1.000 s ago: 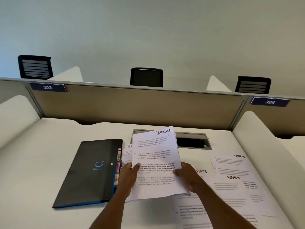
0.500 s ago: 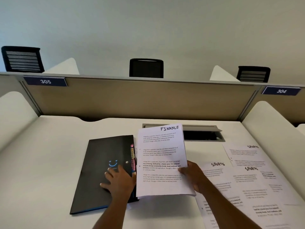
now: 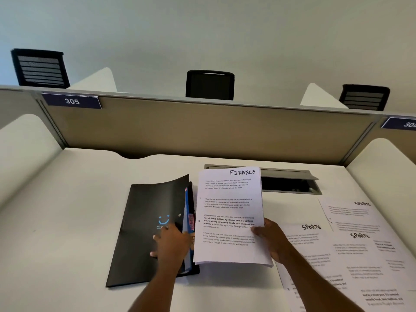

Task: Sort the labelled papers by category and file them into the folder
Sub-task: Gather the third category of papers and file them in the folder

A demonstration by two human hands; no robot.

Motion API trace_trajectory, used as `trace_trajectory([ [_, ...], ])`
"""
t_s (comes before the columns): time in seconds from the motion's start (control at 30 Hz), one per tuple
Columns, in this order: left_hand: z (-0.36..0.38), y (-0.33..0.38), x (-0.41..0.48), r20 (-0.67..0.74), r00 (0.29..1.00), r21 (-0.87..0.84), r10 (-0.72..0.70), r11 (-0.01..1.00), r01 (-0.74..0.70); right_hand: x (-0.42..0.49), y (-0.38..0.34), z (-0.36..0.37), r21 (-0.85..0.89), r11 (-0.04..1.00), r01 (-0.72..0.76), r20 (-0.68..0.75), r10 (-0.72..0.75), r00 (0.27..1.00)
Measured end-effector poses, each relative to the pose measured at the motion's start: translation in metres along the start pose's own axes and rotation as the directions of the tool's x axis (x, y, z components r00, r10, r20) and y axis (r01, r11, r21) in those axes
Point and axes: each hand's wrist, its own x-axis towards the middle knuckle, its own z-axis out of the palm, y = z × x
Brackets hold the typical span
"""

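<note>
- Two hands share this step, and we work on a wide white desk that is closed at the back by a beige partition.
- On the right part of the desk, well apart from the folder, the sheets marked SPORTS lie flat and overlap each other; we judge they are a sorted group that waits its turn, so we should not disturb them with the right forearm.
- Left of centre lies the black folder. Its front cover is raised at the right edge, and coloured dividers show in the gap.
- Just beside that open edge we hold the FINANCE papers, a thin stack lifted off the desk and tilted toward us, its left edge near the dividers.
- Our right hand is closed in a pinch on the right side of this stack, thumb on top.
- Our left hand rests on the cover near its right edge, fingers bent around it; it seems to lift the cover, though we cannot see the fingertips under it.
- To do it well, we think we should open the cover wider first, choose the correct divider, keep the stack square, and slide it in with the left edge first, so no corner folds.
</note>
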Motion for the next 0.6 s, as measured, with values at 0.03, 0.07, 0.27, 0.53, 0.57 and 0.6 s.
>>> trace_trajectory([
  [0.03, 0.001, -0.004, 0.002, -0.029, 0.999, -0.039, 0.026, 0.999, -0.027, 0.001, 0.000, 0.000, -0.005, 1.000, 0.000, 0.002, 0.000, 1.000],
  [0.07, 0.001, -0.007, 0.001, -0.058, 0.997, -0.083, 0.050, 0.995, -0.055, 0.001, 0.000, 0.000, -0.019, 1.000, -0.002, 0.000, 0.002, 1.000],
  [0.27, -0.011, 0.000, -0.020, -0.138, 0.984, -0.210, 0.110, 0.968, -0.138, 0.001, 0.000, -0.003, -0.057, 0.998, 0.000, -0.025, -0.002, 1.000],
  [0.53, -0.014, -0.003, -0.018, -0.096, 0.989, -0.203, 0.110, 0.971, -0.128, -0.004, -0.004, -0.002, -0.087, 0.996, 0.008, -0.033, -0.011, 0.999],
  [0.57, -0.014, -0.004, -0.016, -0.092, 0.989, -0.193, 0.111, 0.973, -0.127, -0.004, -0.004, -0.002, -0.081, 0.997, 0.014, -0.025, -0.016, 1.000],
  [0.6, -0.014, -0.005, -0.015, -0.092, 0.989, -0.182, 0.112, 0.975, -0.127, -0.004, -0.004, -0.001, -0.079, 0.997, 0.016, -0.018, -0.018, 1.000],
])
